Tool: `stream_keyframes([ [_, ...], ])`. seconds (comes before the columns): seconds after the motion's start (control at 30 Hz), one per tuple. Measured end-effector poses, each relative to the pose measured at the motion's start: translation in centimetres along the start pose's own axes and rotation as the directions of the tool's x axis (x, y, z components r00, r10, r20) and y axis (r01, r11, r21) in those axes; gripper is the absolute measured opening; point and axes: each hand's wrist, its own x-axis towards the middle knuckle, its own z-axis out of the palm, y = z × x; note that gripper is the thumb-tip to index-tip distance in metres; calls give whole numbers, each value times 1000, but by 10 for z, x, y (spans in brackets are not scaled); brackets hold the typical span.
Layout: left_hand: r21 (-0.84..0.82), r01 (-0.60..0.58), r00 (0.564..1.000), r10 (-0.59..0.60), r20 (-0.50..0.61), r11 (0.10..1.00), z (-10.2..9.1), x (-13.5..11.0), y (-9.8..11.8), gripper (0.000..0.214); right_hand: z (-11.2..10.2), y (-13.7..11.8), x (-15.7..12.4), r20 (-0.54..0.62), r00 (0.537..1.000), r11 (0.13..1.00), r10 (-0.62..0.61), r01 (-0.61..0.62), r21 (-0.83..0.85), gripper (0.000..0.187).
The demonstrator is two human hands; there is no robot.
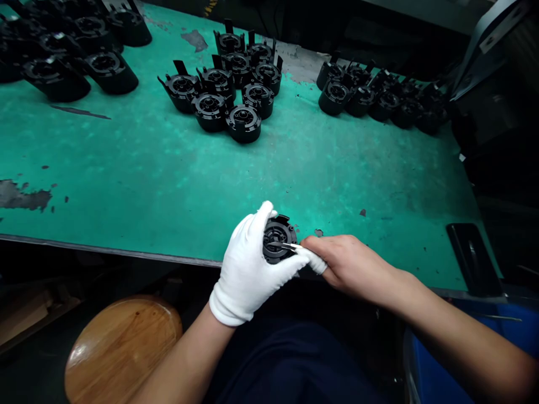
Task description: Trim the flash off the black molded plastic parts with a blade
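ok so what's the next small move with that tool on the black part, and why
Probably slide the tool a little along the part. Its tip rests on the face, the gloved left hand cups the part steady by the table edge, and the right hand pinches the tool close.

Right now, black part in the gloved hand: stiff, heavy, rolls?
Probably stiff: the black round part looks like ribbed moulded plastic. Likely light: the left hand holds it in its fingers while the right hand puts a thin metal tool to it. Unlikely to roll: similar parts sit flat on the mat.
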Motion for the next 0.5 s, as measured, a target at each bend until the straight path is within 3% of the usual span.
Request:
stream_keyframes([
  [0.2, -6, -8, 1000, 8, 1, 1000, 0, -2, -1, 101, -9, 1, -3, -57, 998, 999, 33, -33, 6, 27],
  [0.5, 3, -41, 999, 41, -8, 999, 1, -1, -2, 100, -32, -15, 0, 64, 995, 972, 80, -64, -224, 21],
])
